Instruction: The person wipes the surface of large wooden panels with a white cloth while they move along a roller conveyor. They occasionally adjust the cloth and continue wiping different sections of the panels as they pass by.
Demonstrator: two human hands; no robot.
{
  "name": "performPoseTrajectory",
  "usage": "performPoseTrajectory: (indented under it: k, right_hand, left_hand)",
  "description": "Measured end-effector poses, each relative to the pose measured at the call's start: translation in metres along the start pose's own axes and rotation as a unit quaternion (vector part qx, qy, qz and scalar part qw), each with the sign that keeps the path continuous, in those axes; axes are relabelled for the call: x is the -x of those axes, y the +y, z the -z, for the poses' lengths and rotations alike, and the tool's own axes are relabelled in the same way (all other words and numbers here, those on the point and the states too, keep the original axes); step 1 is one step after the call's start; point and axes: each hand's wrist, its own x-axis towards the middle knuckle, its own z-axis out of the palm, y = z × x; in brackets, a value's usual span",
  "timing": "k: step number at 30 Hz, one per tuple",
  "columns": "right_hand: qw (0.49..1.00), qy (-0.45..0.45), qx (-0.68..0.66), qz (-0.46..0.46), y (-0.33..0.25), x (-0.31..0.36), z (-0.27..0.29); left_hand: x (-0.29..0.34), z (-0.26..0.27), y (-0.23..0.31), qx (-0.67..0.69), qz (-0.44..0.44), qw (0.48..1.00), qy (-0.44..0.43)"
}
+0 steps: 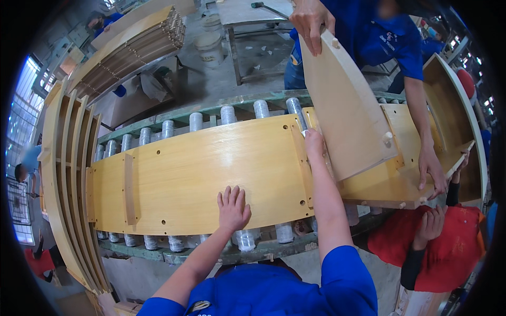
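A long, yellowish wood panel [211, 174] with drilled holes lies flat in front of me. Two cross battens run over it: a left batten [128, 188] and a right batten [302, 168]. My left hand [233, 209] rests on the panel near its front edge, fingers spread. At the panel's far right end, next to the right batten, my right hand [314, 141] is closed, and a small whitish bit shows at its fingertips. What it grips is too small to make out.
The panel lies on a roller conveyor [228, 113]. Across it, a person in blue holds an upright board [342, 105] with dowels. A person in red [437, 247] touches a board at right. Slatted frames [71, 195] stand left; stacked panels [132, 52] lie behind.
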Motion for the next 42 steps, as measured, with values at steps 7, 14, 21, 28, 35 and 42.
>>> performPoseTrajectory:
  k: [7,14,21,28,35,42]
  right_hand:
    - [0.999,0.03,-0.023,-0.016,0.013,0.051,0.017]
    - [0.998,0.043,-0.009,-0.045,0.008,0.093,0.031]
    - [0.996,0.08,0.027,-0.024,0.017,0.105,0.023]
    - [0.994,0.069,0.043,-0.075,0.009,0.109,0.016]
    - [0.992,0.092,0.047,-0.073,0.011,0.117,0.018]
    - [0.99,0.112,0.03,-0.075,0.013,0.134,0.026]
  left_hand:
    - [0.0,0.001,0.001,0.011,-0.011,1.0,0.003]
    - [0.004,-0.003,-0.004,0.013,-0.009,1.0,0.015]
    - [0.004,-0.002,-0.003,0.016,-0.013,1.0,0.007]
    - [0.005,-0.002,-0.005,0.007,-0.012,1.0,0.003]
    - [0.005,-0.002,-0.003,0.009,-0.011,1.0,0.0]
    - [0.006,-0.002,-0.002,0.008,-0.018,1.0,0.021]
